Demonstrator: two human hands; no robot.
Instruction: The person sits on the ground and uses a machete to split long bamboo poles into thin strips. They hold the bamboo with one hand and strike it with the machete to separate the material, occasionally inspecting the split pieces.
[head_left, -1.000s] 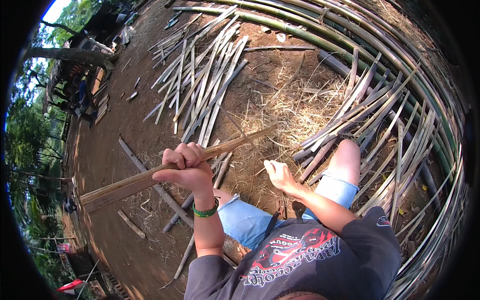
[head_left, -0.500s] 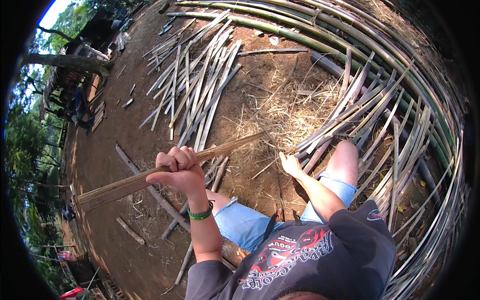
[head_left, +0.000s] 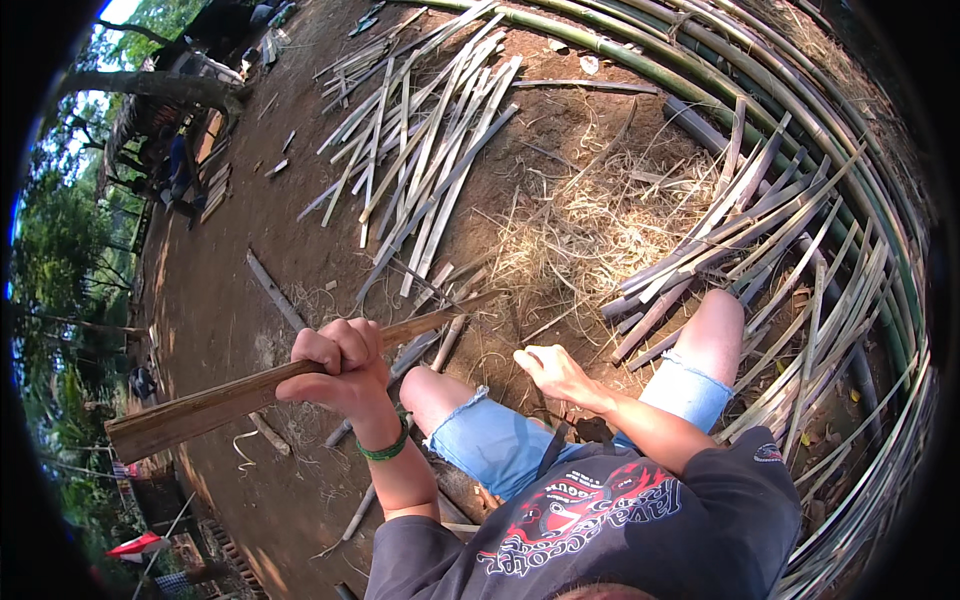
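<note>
Left hand [head_left: 343,370], fingers closed round the wood [head_left: 215,405], should grip firmly for steadiness; right hand [head_left: 562,375] curls its fingers near the tip, hold unclear.

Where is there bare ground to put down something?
The widest bare soil lies left of the pale strip pile and the grey pole, beyond the wooden piece in the left hand. A smaller patch lies between that pile and the straw. The right side is crowded with split strips and bamboo poles.
</note>
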